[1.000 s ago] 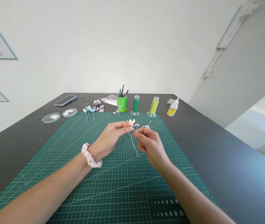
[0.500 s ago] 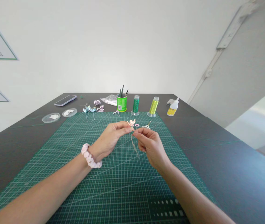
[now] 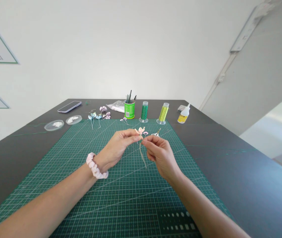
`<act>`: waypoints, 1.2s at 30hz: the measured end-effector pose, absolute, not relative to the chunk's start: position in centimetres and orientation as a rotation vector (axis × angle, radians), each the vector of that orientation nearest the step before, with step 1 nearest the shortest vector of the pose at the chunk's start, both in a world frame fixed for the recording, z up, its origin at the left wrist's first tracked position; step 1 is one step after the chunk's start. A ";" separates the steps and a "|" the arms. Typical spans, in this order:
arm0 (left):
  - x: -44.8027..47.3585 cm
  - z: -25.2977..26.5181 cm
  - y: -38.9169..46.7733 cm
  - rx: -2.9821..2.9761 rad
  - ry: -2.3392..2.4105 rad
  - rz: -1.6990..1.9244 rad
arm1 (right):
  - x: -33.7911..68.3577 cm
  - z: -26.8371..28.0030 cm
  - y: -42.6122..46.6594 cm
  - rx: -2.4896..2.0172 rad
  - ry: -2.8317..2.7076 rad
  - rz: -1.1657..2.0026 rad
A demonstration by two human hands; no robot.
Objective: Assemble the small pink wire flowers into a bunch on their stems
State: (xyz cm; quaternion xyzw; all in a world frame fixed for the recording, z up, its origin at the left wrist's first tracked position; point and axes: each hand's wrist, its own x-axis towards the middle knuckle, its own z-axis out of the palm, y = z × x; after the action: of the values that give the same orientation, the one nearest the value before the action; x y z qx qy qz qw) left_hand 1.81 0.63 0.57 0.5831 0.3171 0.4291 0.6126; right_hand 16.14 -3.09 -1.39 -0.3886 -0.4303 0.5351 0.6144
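Between thumb and fingers, my left hand (image 3: 118,145) pinches a small cream-pink artificial flower (image 3: 140,131) just under its petals. My right hand (image 3: 159,152) is closed close beside it, its fingertips pinching the flower's thin stem or thread; which of the two I cannot make out. Pale loose strands (image 3: 142,156) hang down below the fingers. Just beyond the hands, a small pinkish ring-shaped piece (image 3: 145,133) and scissors (image 3: 156,134) lie on the green cutting mat (image 3: 121,198), partly hidden by my fingers.
Toward the back stand a green can of tools (image 3: 129,110), a dark green thread spool (image 3: 144,112), a yellow-green spool (image 3: 163,114) and a glue bottle (image 3: 183,114). Blue and purple flowers (image 3: 98,116), two shallow dishes (image 3: 54,125) and a phone (image 3: 69,106) lie at left.
The flower has turned slightly between my fingers, and the hanging strands have swung a little to the left. Both hands stay almost in place.
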 end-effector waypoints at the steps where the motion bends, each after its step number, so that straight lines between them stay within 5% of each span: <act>1: 1.8 0.6 0.6 1.343 0.734 0.994 | 16.1 -1.4 -3.1 -0.891 -0.992 1.232; 36: 2.0 0.2 0.6 1.241 0.629 0.946 | 16.0 -1.3 -3.1 -0.865 -0.992 1.269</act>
State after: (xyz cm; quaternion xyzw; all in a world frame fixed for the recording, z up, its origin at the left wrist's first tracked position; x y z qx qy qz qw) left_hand 2.05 0.62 0.24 0.5498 0.2785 0.4193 0.6666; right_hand 15.96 -3.05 -1.26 -0.3747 -0.4296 0.5499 0.6104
